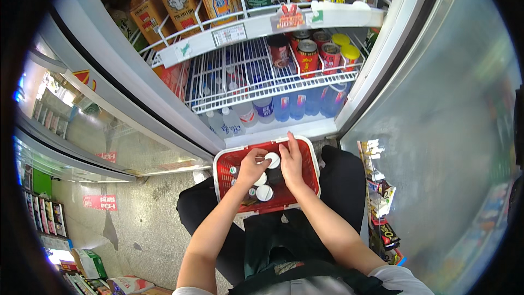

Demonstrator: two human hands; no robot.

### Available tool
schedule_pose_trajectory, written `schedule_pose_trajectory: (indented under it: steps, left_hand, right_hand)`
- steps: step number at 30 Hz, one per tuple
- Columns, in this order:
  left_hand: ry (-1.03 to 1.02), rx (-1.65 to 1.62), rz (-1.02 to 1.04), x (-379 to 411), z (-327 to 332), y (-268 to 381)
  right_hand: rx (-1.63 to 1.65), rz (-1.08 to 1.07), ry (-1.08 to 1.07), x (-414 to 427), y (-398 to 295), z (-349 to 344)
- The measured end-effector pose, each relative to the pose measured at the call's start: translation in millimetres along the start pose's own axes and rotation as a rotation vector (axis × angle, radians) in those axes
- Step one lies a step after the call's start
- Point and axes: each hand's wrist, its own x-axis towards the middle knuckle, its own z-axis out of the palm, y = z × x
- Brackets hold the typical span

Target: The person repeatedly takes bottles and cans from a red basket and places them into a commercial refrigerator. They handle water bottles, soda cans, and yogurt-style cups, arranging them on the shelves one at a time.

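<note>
A red plastic basket with a white rim (217, 178) rests between my knees, before the open refrigerated cabinet. Inside it stand bottles or cups with white lids (265, 193) and smaller capped bottles (233, 170). My left hand (254, 168) has its fingertips at the edge of an upper white lid (273, 159); whether they grip it is not plain. Over the basket's right side, my right hand (292, 159) is held with its fingers extended and nothing visible in it. The bodies of the containers are mostly hidden by lids and hands.
A wire shelf (245, 100) holds drink cans (307, 58) at its right, above a row of water bottles (264, 108). Large bottles (180, 2) fill the upper shelf. The glass door (430, 131) stands open at right, beside packaged snacks (382, 229). Another glass door (135, 135) is at left.
</note>
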Motion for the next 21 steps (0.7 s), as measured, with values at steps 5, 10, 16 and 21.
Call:
schedule_pose_trajectory:
  steps: [5, 10, 16, 21]
  left_hand:
    - [0.022, -0.046, 0.247, 49, -42, 77]
    - [0.032, -0.021, 0.358, 117, -72, 145]
    - [0.079, 0.057, 0.397, 215, -76, 170]
    - [0.021, 0.312, 0.414, 264, -66, 189]
  right_hand:
    - [0.038, -0.267, -0.083, 66, -90, 12]
    - [0.207, -0.167, -0.107, 125, -156, 33]
    - [0.507, 0.284, -0.133, 199, -163, 56]
    - [0.394, 0.336, -0.091, 232, -147, 67]
